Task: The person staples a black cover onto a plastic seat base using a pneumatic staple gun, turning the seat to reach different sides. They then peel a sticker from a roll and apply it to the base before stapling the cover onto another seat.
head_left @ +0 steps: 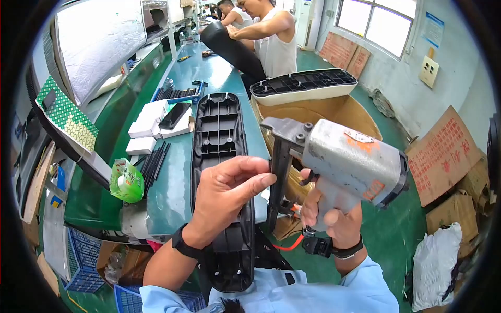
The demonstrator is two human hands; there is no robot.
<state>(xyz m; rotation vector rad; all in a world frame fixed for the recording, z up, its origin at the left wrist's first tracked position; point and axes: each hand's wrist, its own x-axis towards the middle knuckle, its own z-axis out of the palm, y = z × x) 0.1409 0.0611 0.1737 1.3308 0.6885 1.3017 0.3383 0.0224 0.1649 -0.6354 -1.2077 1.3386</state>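
Observation:
My right hand (334, 216) grips the handle of a grey pneumatic staple gun (342, 156), raised right of the bench edge. Its black magazine (279, 182) hangs down on the side toward my other hand. My left hand (224, 193) is closed in a loose pinch, thumb and forefinger at the magazine; anything between them is too small to make out. Below lies a long black seat cushion (219, 122), underside up, showing a ribbed plastic base with metal studs. It runs from the green bench (175, 201) toward my lap, partly hidden by my left hand and forearm.
A second seat (305, 83) rests on a large cardboard box (344, 109). White boxes (148, 117), a phone (176, 115), black strips (155, 164) and a green packet (127, 180) lie on the left. An orange hose (289, 245) hangs below the gun. Co-workers (274, 41) work at the far end.

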